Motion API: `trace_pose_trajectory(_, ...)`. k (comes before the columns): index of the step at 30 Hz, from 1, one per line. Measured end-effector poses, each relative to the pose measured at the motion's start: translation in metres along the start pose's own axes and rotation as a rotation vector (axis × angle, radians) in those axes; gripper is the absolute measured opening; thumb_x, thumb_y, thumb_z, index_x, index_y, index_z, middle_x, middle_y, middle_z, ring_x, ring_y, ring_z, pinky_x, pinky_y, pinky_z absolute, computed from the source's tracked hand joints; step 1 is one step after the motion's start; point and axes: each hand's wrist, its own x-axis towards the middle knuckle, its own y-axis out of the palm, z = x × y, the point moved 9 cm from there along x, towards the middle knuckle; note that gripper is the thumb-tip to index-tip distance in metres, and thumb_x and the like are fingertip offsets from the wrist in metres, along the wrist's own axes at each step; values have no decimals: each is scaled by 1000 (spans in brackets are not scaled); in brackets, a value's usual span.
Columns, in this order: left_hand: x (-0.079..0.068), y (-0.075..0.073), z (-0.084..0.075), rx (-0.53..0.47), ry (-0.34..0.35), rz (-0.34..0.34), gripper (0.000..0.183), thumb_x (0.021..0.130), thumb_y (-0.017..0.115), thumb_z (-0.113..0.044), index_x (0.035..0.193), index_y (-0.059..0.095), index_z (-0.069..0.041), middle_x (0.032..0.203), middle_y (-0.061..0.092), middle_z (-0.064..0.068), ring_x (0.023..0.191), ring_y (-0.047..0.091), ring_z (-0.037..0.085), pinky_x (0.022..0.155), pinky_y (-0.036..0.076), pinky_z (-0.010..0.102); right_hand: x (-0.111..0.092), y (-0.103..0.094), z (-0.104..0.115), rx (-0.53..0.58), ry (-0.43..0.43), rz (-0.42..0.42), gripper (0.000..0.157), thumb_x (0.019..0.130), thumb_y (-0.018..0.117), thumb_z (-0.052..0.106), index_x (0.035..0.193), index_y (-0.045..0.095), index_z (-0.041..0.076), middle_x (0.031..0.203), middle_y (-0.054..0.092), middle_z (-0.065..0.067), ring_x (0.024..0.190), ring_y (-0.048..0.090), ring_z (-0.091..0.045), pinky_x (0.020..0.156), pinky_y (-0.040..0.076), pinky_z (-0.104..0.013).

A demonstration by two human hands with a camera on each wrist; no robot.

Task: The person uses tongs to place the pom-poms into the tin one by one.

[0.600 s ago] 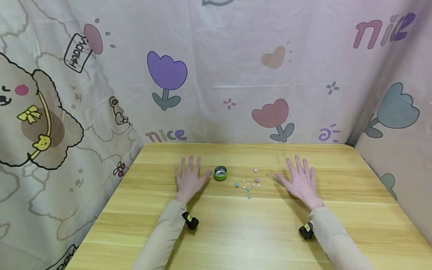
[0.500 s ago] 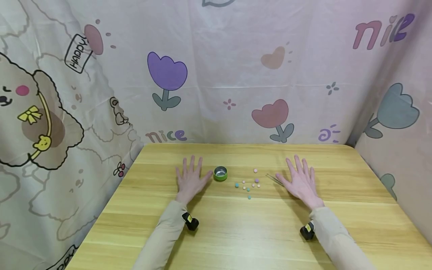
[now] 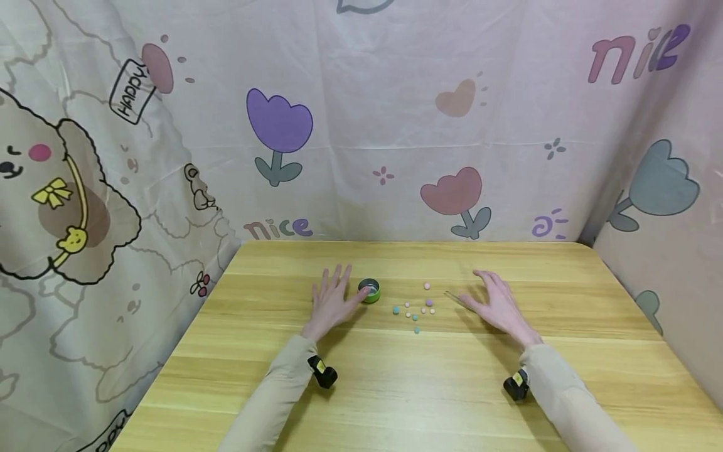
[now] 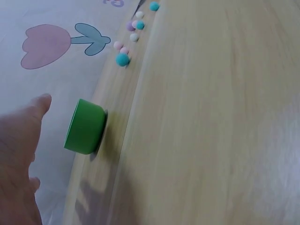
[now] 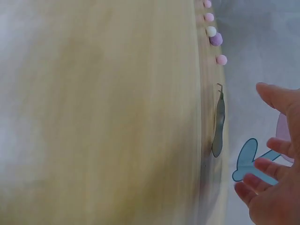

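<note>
My left hand is raised above the table with its fingers spread. Its thumb overlaps the rim of a small round green tin in the head view; the left wrist view shows the tin's green side just beyond the thumb. My right hand hovers over metal tweezers, fingers loosely bent and holding nothing. In the head view it covers most of the tweezers, leaving their thin tips showing. Between the hands lie several small pom-pom balls in pink, white, purple and teal, among them a purple ball and a teal ball.
The light wood table ends at the back against a printed cloth with flowers and lettering. More of the cloth hangs along the left and right sides. A black wrist camera sits on the left sleeve, another on the right.
My left hand has lifted and moved right, toward the green tin. My right hand has risen off the table, its spread fingers now bending over the tweezers. The balls and tin have stayed put.
</note>
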Motion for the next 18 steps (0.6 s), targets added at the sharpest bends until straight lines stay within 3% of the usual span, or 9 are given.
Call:
trace_pose_trajectory(5, 5, 5, -2, -104, 20, 7, 85, 96, 54, -61, 162, 20, -20, 170, 17, 12, 157, 5, 43, 124, 4, 72, 3, 5, 2, 48, -14, 15, 74, 90, 75, 31, 145, 42, -5, 142, 47, -33, 124, 49, -50, 102, 45, -69)
trace_pose_trajectory(12, 9, 14, 4, -391, 8, 52, 93, 88, 72, -52, 160, 26, -15, 168, 22, 16, 156, 15, 40, 123, 17, 69, 9, 13, 3, 56, -23, 28, 59, 85, 81, 22, 128, 56, -9, 114, 64, -27, 100, 61, -37, 89, 55, -52)
trace_pose_trajectory(18, 9, 18, -2, -546, 42, 63, 98, 81, 84, -37, 157, 30, -7, 163, 34, 18, 151, 30, 41, 124, 26, 63, 13, 18, 0, 71, 7, 57, 48, 84, 80, 19, 120, 63, -8, 100, 68, -17, 86, 58, -21, 74, 48, -27)
